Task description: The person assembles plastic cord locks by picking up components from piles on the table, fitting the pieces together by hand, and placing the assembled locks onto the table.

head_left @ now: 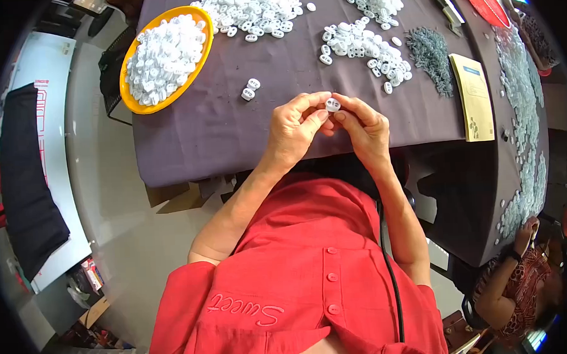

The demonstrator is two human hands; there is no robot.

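Observation:
Over the near edge of the table, my left hand (294, 129) and my right hand (365, 128) meet fingertip to fingertip. Pinched between them is a small white oval plastic piece (333, 104) with dark openings in its face. Both hands are closed on it; the undersides of the fingers are hidden. Two similar pieces (250, 90) lie by themselves to the left of my left hand. Beyond my right hand spreads a loose group of white pieces (366, 47). A pile of small dark grey parts (430, 57), too fine to name, lies to its right.
A yellow bowl (128, 98) heaped with white pieces stands at the table's left edge. More white heaps (251, 11) lie farther back. At right are a yellow booklet (473, 99), a red tray (486, 2) and many clear pieces (525, 122). Another person (516, 287) sits at lower right.

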